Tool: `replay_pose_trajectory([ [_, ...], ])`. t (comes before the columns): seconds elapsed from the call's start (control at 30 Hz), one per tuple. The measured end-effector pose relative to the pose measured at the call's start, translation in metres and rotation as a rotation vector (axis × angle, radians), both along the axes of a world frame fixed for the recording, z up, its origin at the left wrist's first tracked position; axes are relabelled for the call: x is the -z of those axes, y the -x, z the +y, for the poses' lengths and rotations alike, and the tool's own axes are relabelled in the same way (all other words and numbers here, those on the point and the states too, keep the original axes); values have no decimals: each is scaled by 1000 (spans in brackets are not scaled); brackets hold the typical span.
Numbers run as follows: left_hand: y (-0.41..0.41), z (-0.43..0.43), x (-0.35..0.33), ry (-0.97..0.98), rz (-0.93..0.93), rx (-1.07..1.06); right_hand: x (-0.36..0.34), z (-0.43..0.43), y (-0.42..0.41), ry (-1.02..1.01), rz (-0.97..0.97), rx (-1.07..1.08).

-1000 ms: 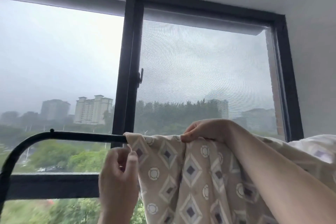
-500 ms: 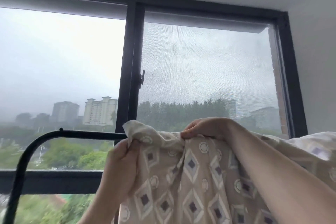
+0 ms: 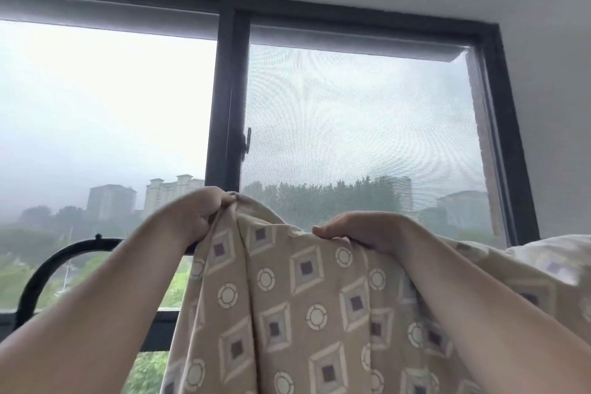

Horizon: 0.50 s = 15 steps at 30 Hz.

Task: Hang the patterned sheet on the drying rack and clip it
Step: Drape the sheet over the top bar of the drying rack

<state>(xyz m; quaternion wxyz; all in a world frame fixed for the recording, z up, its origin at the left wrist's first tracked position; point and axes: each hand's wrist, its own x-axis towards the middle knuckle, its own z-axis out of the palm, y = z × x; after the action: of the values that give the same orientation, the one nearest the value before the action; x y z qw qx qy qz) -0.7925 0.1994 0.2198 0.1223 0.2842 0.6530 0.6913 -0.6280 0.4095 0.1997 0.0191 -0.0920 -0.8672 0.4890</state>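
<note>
Beige cloth: the patterned sheet (image 3: 287, 297) hangs at the top rail, its left corner bunched and raised above it.
Black metal: the drying rack (image 3: 64, 254) is left bare at its curved left end.
Left hand (image 3: 204, 217): the gathered corner is gripped in a closed fist.
Right hand (image 3: 361, 230): the sheet's top edge is held under curled fingers.
Change: a second ago the corner was pinched at the rail; it has since been lifted clear.
Meaning: re-spreading leftward is judged under way; clipping is not begun.

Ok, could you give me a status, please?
Left hand grips beige diamond-patterned sheet, edge raised. Right hand grips its top fold. Black metal rack bar bare at left, nothing blocking.
</note>
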Motion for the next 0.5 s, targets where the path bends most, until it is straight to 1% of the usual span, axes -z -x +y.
replay_pose_trajectory([
  [0.07,13,9,4,76,-17,114,3,5,12,11,1,19],
  [0.1,14,10,4,94,-12,139,2,3,10,6,3,18],
  [0.13,14,11,4,90,-5,155,1,0,6,-20,25,25],
  [0.17,13,11,4,79,-5,172,0,-5,1,-108,84,45],
  [0.2,12,11,3,77,2,184,-1,-10,-3,-266,189,92],
  [0.23,14,11,2,91,10,184,-1,-16,-6,-474,325,164],
  [0.3,13,11,1,160,36,160,9,-21,-8,-903,632,383],
  [0.33,14,13,1,191,43,151,20,-23,-10,-1068,784,506],
  [0.37,17,15,1,214,50,144,33,-24,-12,-1177,921,605],
  [0.4,19,16,1,231,55,134,48,-25,-16,-1226,1032,684],
  [0.43,22,17,1,242,59,122,65,-24,-21,-1221,1126,741],
  [0.47,23,18,1,248,64,119,82,-23,-27,-1183,1208,796],
  [0.5,26,20,1,251,70,115,101,-25,-32,-1098,1278,861],
])
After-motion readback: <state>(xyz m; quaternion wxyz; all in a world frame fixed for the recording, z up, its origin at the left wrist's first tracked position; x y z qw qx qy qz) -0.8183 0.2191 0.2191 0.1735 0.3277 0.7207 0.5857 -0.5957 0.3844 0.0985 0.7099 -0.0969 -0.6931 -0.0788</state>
